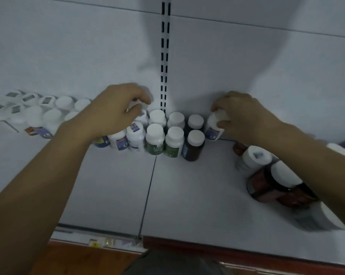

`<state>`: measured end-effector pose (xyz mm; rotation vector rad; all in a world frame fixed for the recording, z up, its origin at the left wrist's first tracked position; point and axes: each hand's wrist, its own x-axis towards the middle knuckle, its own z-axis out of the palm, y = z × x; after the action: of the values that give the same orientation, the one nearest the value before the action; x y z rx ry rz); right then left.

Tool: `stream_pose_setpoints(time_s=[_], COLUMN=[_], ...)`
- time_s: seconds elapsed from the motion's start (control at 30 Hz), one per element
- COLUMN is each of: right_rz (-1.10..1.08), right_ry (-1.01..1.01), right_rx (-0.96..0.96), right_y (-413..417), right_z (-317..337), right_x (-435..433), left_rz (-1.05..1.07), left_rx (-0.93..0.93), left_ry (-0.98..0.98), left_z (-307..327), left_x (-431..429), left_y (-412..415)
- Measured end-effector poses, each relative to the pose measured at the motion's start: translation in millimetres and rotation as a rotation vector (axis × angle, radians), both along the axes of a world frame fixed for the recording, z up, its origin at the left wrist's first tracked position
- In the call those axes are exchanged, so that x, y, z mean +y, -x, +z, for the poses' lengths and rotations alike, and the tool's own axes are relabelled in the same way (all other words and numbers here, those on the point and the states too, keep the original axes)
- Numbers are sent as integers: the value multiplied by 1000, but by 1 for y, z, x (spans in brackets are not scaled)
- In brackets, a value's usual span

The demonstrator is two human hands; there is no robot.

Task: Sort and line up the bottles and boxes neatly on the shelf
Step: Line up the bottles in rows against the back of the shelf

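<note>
**Both hands at the back of the shelf**

Head camera: the right hand (241, 114) is wrapped round the cap end of a tilted white bottle (214, 128), just right of the amber bottles (194, 145). The left hand (118, 108) curls over the back row near the green-label bottles (155, 140); I cannot tell whether it grips one. The loose bottles (266, 175) lie at the right of the shelf (187, 195).

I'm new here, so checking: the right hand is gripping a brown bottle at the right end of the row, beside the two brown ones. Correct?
Not quite. The head view shows the right hand gripping a white bottle with a bluish label, not a brown one. It is at the row's right end, beside the two brown bottles.
</note>
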<state>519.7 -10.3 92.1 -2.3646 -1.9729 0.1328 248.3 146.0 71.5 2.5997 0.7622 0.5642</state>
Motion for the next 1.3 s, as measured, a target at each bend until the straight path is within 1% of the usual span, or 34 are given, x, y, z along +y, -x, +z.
stream_pose_setpoints(time_s=[0.07,0.13,0.2,0.27,0.37,0.4,0.47,0.53,0.57,0.63,0.7,0.77,0.83,0.97,1.1,1.17,1.3], right_rz=[-19,-3,39,86,170,183,152,73,39,27,107,191,204,215,191,186,186], right_ry=[-37,-163,-293,-366,-439,-467,-510,-518,-510,-433,-271,-147,-146,-235,-260,-255,-272], right_rx=[-38,-63,-27,54,186,237,376,482,480,380,217,59,-25,-60,-109,-103,-105], right_y=[4,6,10,19,44,53,67,74,76,80,89,99,103,99,85,82,77], right_z=[8,20,32,42,41,38,30,17,8,-13,-36,-53,-60,-63,-65,-65,-64], right_x=[-8,-17,-23,-25,-18,-14,-5,5,11,23,35,41,43,39,28,24,18], left_rz=[-48,-100,-134,-133,-159,-174,-164,-81,-25,59,94,115,126,99,80,72,21], left_rx=[-4,24,35,-16,-115,-134,-163,-189,-212,-283,-342,-345,-365,-456,-446,-396,-183], left_ry=[-15,-40,-55,-3,173,190,162,139,146,196,251,249,251,312,238,191,29], left_z=[-2,-5,-6,-5,1,2,0,-2,-3,-7,-9,-13,-18,-25,-32,-37,-46], left_x=[-8,-14,-17,-20,-34,-39,-42,-37,-34,-31,-31,-33,-35,-36,-40,-43,-44], left_y=[-6,-12,-17,-22,-27,-27,-21,-6,3,21,31,35,37,37,27,19,6])
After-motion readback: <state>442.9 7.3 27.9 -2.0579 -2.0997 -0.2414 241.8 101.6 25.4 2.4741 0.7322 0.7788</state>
